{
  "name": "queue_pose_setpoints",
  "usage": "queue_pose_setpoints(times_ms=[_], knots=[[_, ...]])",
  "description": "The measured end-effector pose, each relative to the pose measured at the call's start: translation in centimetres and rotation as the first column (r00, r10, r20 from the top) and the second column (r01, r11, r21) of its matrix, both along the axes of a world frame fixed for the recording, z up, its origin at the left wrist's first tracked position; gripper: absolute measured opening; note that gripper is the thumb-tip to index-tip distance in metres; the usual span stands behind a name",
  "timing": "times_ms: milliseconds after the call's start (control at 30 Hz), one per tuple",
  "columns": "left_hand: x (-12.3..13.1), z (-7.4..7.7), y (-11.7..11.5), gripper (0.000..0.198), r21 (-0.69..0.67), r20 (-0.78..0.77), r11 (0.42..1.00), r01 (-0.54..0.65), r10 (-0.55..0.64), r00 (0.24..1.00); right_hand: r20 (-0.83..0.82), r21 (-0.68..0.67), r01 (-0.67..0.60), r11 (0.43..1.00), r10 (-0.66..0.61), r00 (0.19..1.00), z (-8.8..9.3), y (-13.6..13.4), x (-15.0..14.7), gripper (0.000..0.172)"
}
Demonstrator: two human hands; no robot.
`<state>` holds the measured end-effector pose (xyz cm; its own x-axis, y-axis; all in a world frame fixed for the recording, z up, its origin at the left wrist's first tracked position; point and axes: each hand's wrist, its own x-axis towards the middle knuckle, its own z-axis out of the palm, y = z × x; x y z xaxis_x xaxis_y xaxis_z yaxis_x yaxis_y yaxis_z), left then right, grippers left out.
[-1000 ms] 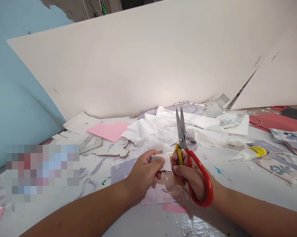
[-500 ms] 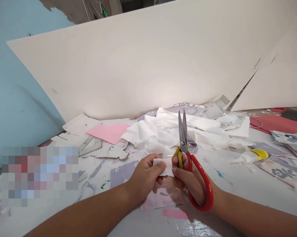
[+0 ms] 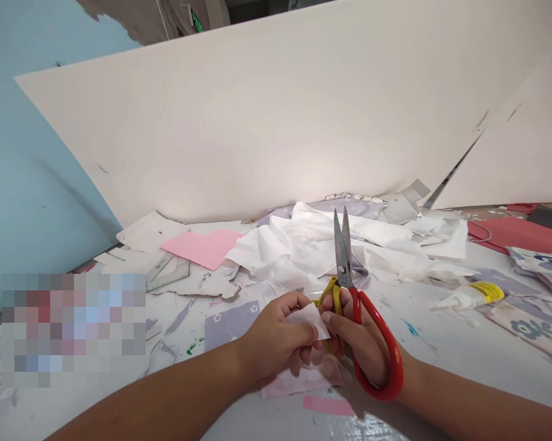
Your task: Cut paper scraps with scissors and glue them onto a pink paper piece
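Note:
Between thumb and fingers, my left hand [image 3: 280, 327] pinches a small white piece of paper or cloth [image 3: 309, 320], which is tilted down to the right. My right hand [image 3: 361, 340] is closed around a pair of scissors [image 3: 344, 269] with one red and one yellow-wrapped handle. The blades point up and away, slightly apart, with nothing between them. My right fingertips are close to the white piece's right edge; whether they touch it I cannot tell. Below both hands lies a pale pink piece [image 3: 298, 376], with a pink strip [image 3: 327, 405] in front of it.
Crumpled white sheets [image 3: 298, 242] are heaped behind my hands. A pink sheet [image 3: 202, 246] and a clear set square [image 3: 168, 274] lie to the left. On the right are a glue bottle [image 3: 473, 295] and a red sheet [image 3: 524, 233]. A white board [image 3: 276, 116] stands behind.
The white piece has turned, its right end now tipping downward. My left thumb has shifted slightly right and down. The scissors stay in my right hand, moved a little right and down.

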<state>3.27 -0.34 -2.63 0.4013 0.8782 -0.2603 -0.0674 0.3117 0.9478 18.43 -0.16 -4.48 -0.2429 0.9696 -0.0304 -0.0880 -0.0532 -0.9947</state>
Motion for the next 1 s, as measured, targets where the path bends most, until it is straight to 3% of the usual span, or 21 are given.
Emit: queue_pose_setpoints(times_ms=[133, 367, 633, 800, 1000], knots=[[-0.2, -0.6, 0.1, 0.029, -0.04, 0.075, 0.998, 0.052, -0.049, 0.996, -0.031, -0.028, -0.067, 0.997, 0.066, 0.997, -0.4, 0.2, 0.2, 0.014], [-0.3, -0.3, 0.1, 0.033, -0.026, 0.067, 0.996, 0.083, -0.082, 0.994, 0.054, -0.033, -0.023, 0.999, 0.025, 0.998, 1.0, 0.0, -0.1, 0.014], [-0.2, -0.5, 0.4, 0.019, 0.074, 0.03, 0.987, -0.139, 0.137, 0.99, 0.007, -0.048, 0.04, 0.998, -0.039, 0.999, 1.0, -0.1, -0.3, 0.016], [-0.5, -0.8, 0.6, 0.015, 0.14, 0.138, 0.966, -0.218, 0.198, 0.97, -0.054, -0.105, 0.029, 0.994, -0.035, 0.998, 0.8, -0.1, -0.3, 0.019], [-0.1, 0.0, 0.1, 0.027, 0.07, 0.21, 0.997, -0.035, 0.019, 0.977, 0.002, -0.035, 0.026, 0.999, -0.026, 1.0, 1.0, -0.2, -0.3, 0.017]])
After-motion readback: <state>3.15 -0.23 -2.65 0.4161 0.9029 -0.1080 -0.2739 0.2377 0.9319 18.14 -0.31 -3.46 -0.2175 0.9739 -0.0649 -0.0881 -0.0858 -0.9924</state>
